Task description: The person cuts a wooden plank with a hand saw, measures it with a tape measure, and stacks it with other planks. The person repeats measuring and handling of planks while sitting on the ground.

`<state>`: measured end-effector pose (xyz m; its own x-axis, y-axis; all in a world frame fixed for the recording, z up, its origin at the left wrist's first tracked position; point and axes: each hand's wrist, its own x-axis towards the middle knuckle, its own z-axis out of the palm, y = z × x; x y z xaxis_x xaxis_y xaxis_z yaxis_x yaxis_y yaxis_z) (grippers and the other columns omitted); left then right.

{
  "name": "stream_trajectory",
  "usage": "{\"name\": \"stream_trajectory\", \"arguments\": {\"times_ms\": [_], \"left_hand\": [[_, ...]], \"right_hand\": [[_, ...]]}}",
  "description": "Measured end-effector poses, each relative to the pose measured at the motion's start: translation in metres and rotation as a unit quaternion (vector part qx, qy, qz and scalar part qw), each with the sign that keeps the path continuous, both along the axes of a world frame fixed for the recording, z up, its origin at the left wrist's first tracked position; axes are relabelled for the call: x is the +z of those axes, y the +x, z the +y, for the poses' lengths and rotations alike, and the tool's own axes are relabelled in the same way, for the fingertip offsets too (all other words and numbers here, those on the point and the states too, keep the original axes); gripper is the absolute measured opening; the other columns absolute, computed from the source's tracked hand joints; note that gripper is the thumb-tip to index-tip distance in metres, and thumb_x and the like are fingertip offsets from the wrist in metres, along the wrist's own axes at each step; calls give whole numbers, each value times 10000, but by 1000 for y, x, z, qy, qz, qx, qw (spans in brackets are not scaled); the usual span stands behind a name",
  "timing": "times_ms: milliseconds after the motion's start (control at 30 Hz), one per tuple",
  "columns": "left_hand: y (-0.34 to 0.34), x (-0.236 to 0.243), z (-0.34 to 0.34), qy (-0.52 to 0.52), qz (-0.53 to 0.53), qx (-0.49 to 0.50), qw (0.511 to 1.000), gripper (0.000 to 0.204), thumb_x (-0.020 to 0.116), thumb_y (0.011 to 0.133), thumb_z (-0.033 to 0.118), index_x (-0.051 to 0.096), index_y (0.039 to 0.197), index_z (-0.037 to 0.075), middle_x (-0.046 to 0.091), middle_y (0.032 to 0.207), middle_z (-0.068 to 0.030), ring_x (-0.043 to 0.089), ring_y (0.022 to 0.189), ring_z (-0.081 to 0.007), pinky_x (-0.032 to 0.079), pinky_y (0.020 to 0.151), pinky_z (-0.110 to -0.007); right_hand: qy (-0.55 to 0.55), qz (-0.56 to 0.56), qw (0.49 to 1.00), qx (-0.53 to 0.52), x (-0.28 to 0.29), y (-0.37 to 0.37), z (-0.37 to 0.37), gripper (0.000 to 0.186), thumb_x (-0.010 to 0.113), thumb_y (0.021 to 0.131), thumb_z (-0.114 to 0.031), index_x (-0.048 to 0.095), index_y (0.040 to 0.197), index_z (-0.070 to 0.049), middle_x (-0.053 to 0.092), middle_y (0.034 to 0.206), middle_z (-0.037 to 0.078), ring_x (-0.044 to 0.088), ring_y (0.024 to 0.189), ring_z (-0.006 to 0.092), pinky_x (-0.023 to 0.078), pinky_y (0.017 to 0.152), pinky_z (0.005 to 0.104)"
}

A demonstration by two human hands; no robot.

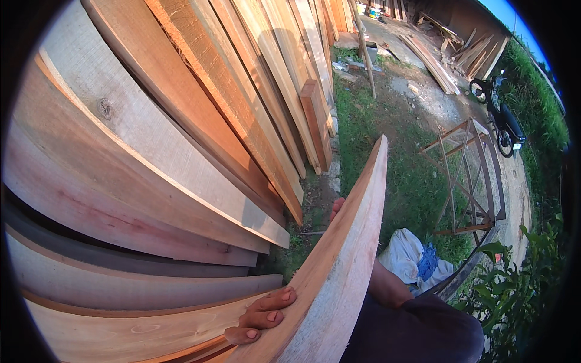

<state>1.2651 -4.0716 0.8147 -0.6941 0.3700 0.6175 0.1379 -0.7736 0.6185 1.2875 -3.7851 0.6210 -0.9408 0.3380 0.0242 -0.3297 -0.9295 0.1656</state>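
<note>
A long pale board (345, 266) with a reddish-brown face slants up through the lower middle. The curved fingers of my left hand (266, 314) lie over its left side near the bottom, gripping it. Farther up, reddish fingertips, apparently of my right hand (336, 209), show at the same board’s left edge; the rest of that hand is hidden behind it. Bare skin of a limb shows right of the board, above dark clothing. More pale and brown planks (139, 157) lean in a row along the left, with some directly under and beside my left hand.
A short reddish block (316, 124) stands among the planks. To the right are a white sack (399, 254) with blue material, grass, a wooden trestle-like frame (475, 175), a parked motorbike (508, 127) and leafy plants (514, 284). Loose timber (430, 63) lies farther back.
</note>
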Motion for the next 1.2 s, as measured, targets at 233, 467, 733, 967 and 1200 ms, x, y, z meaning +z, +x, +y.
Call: {"name": "stream_trajectory", "arguments": {"times_ms": [233, 467, 733, 967, 1200], "left_hand": [[-15, -16, -20, -3, -369, -205, 907, 470, 594, 990, 356, 426, 1347, 101, 597, 1331, -176, 543, 1310, -439, 376, 1149, -609], [-101, 22, 73, -114, -129, 108, 979, 730, 712, 868, 400, 416, 1413, 15, 562, 1344, -175, 532, 1296, -341, 419, 1095, -496], [-185, 183, 203, 19, 89, 228, 969, 824, 758, 832, 363, 392, 1445, -49, 542, 1326, -185, 557, 1229, -283, 447, 1060, -440], [-190, 268, 294, 44, 126, 234, 963, 795, 767, 849, 390, 411, 1412, -43, 533, 1317, -186, 531, 1249, -278, 429, 1073, -445], [-182, 326, 384, 72, 202, 286, 934, 789, 763, 898, 423, 390, 1413, -44, 540, 1278, -192, 536, 1232, -274, 422, 1077, -434]], "right_hand": [[32, -245, 964, -93, -4, -43, 27, 717, 373, 1014, -661, 470, 1478, -123, 488, 1513, 165, 479, 1373, 362, 420, 1117, 545], [162, -212, 963, -35, 65, -85, 87, 766, 337, 1021, -689, 419, 1504, -101, 543, 1476, 131, 609, 1241, 302, 535, 987, 489], [412, -360, 836, -46, 118, -119, 162, 631, 439, 1032, -623, 559, 1299, -65, 673, 1062, 44, 639, 791, 139, 529, 622, 305], [717, -350, 455, -397, 164, -114, 221, 336, 705, 936, -277, 597, 1146, -36, 619, 1136, 146, 600, 962, 256, 493, 816, 431], [726, -260, 113, -627, 260, -135, 260, 773, 814, 792, -213, 418, 1437, -57, 488, 1418, 250, 475, 1322, 456, 398, 1083, 537]]}}
